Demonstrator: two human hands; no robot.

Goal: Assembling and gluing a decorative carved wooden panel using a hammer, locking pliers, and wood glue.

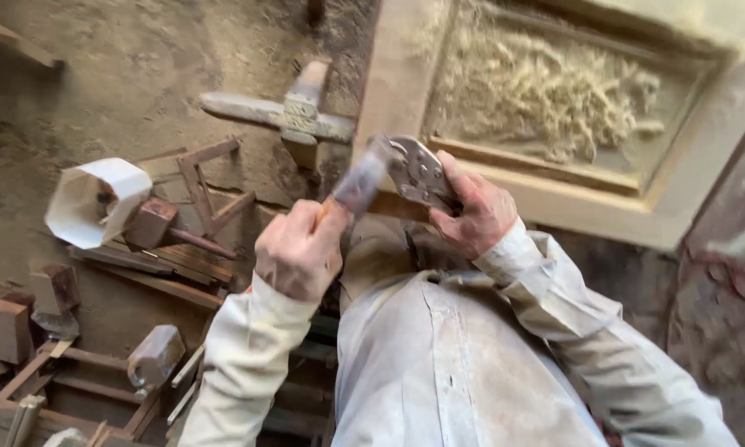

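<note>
My left hand (pixel 296 248) grips the handle of a hammer (pixel 357 184), whose blurred head rises toward the frame's edge. My right hand (pixel 471 211) is closed on the handles of metal locking pliers (pixel 418 170); their jaws sit against the near edge of a large wooden frame (pixel 397 83). The hammer head is right beside the pliers' jaws. What the jaws clamp is hidden. Both sleeves are pale and dusty.
The frame's sunken panel holds a heap of wood shavings (pixel 546 91). A cross-shaped wooden piece (pixel 294 116) lies on the dirt floor. To the left are a white octagonal tube (pixel 95 199), a mallet (pixel 153 356), wooden blocks (pixel 12 327) and slats (pixel 165 265).
</note>
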